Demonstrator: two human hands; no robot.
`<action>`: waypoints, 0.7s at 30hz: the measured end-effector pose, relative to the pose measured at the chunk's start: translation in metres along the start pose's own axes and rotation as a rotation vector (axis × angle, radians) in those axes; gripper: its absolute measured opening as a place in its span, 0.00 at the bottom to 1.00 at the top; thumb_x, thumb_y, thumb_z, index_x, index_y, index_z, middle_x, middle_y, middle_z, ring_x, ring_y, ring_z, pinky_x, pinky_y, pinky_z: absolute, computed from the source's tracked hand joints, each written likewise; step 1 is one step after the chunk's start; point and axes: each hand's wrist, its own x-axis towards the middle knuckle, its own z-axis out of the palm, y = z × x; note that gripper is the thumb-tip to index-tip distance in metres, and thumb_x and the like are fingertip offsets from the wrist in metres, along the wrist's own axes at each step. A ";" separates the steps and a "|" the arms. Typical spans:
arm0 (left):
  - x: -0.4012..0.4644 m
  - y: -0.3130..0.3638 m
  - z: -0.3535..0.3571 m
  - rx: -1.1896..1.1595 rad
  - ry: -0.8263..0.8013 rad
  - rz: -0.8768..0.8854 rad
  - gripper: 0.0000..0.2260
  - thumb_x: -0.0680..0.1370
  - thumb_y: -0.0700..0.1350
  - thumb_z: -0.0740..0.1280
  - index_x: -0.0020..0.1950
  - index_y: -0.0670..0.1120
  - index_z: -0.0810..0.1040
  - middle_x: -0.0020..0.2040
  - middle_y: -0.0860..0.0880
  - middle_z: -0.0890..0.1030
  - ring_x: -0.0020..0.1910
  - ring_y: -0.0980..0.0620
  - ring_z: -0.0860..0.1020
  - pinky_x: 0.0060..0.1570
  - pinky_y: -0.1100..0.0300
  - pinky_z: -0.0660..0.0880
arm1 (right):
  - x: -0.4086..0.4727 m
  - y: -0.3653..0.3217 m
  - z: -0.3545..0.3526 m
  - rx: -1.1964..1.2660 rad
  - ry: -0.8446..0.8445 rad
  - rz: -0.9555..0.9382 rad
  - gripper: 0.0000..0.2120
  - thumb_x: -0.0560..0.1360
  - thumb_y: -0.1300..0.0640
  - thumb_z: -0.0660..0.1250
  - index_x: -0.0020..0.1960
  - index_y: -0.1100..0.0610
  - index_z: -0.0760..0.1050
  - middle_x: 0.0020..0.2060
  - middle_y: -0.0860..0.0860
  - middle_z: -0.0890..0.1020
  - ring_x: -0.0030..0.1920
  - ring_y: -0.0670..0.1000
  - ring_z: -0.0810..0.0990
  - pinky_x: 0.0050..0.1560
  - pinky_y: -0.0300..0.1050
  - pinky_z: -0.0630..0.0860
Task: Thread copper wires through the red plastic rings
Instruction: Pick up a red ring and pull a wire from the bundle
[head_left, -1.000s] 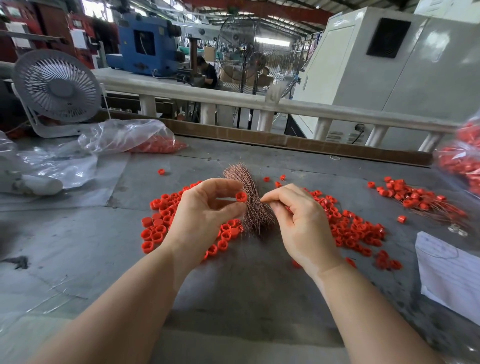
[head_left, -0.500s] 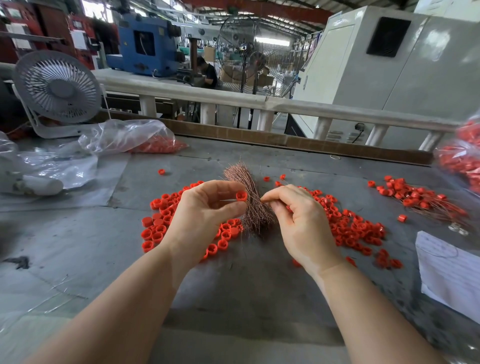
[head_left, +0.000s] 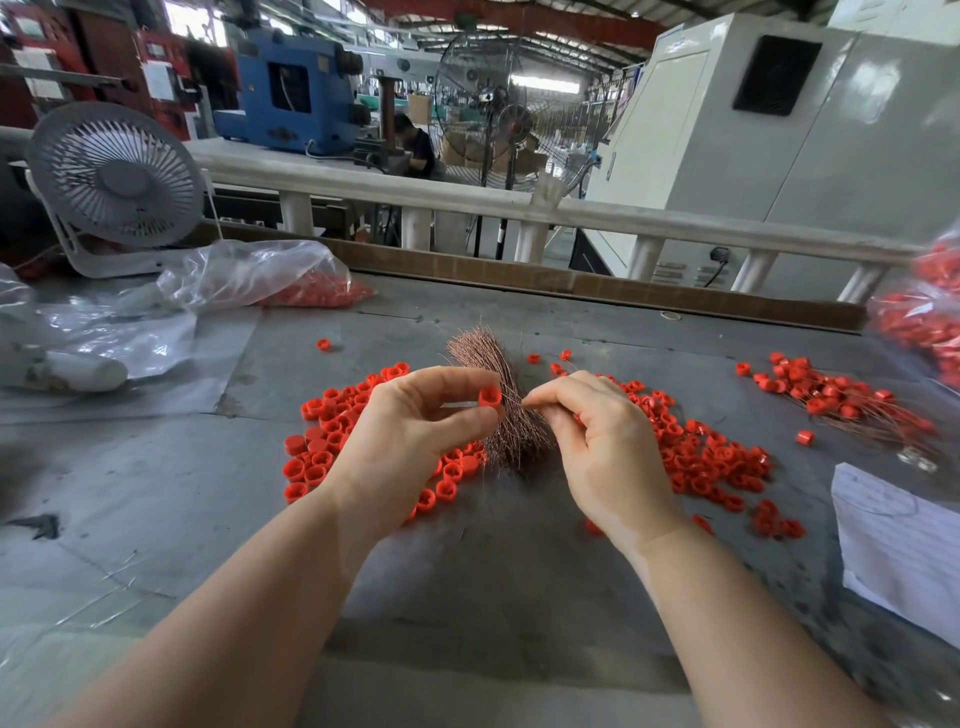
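My left hand (head_left: 415, 441) pinches a red ring (head_left: 489, 397) just above the copper wire bundle (head_left: 506, 410); my right hand (head_left: 608, 447) pinches a thin wire beside it.

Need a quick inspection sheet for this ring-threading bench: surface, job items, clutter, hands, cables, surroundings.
Surface: grey worktable, scuffed.
Job's things: loose red rings in piles both sides; copper wire bundle centre; threaded rings far right.
Clutter: plastic bag, paper sheet, desk fan.
Grippers: left hand pinches one red ring; right hand pinches a wire.
Cables: plug lead on cabinet behind.
Surroundings: white railing, factory machines.
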 end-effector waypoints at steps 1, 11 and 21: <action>0.000 0.000 0.000 -0.040 -0.013 -0.019 0.13 0.70 0.31 0.70 0.43 0.49 0.85 0.41 0.46 0.84 0.43 0.52 0.81 0.50 0.60 0.78 | 0.000 0.000 0.000 0.000 -0.001 0.003 0.08 0.73 0.69 0.66 0.44 0.59 0.81 0.38 0.51 0.80 0.43 0.54 0.78 0.48 0.46 0.72; 0.001 0.003 0.001 -0.349 -0.054 -0.162 0.11 0.65 0.38 0.69 0.46 0.41 0.83 0.40 0.44 0.83 0.40 0.52 0.83 0.44 0.64 0.80 | 0.000 0.000 -0.001 -0.015 0.006 -0.009 0.08 0.73 0.70 0.67 0.45 0.59 0.82 0.39 0.51 0.81 0.44 0.54 0.78 0.48 0.49 0.74; 0.002 0.001 0.003 -0.332 0.021 -0.195 0.08 0.72 0.32 0.64 0.46 0.41 0.81 0.39 0.45 0.84 0.39 0.53 0.83 0.39 0.66 0.79 | -0.001 -0.005 -0.001 -0.025 -0.006 -0.037 0.06 0.72 0.64 0.67 0.46 0.58 0.81 0.39 0.50 0.81 0.43 0.52 0.78 0.47 0.46 0.73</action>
